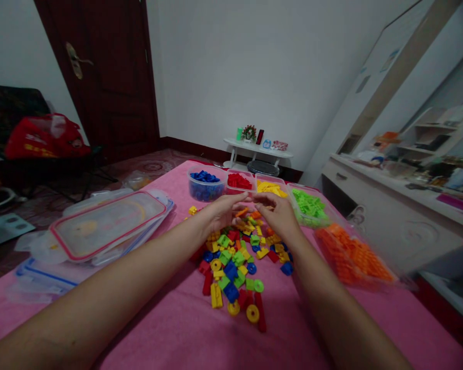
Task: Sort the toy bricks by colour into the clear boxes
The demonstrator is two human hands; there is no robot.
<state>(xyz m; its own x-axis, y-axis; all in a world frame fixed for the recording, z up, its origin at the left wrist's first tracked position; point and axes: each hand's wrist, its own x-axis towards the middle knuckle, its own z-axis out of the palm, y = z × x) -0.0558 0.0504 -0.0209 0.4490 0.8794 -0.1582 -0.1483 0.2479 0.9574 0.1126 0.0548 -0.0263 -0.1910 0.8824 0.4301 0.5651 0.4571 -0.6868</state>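
Observation:
A heap of mixed plastic building pieces [237, 264] in red, blue, yellow, green and orange lies on the pink cloth [177, 329]. My left hand [223, 211] and my right hand [278, 215] hover over the heap's far end, fingertips close together. Small orange pieces [250, 211] sit between the fingertips of both hands; whether the fingers pinch them is unclear. Behind the hands stand containers sorted by colour: blue [206, 183], red [239, 181], yellow [270, 188], green [309, 204] and orange [351, 255].
Several clear container lids [100, 226] are stacked at the left of the cloth. A dark door [108, 77], a chair with a red bag [42, 136], a small white table [256, 149] and a white dresser [389, 205] surround the surface.

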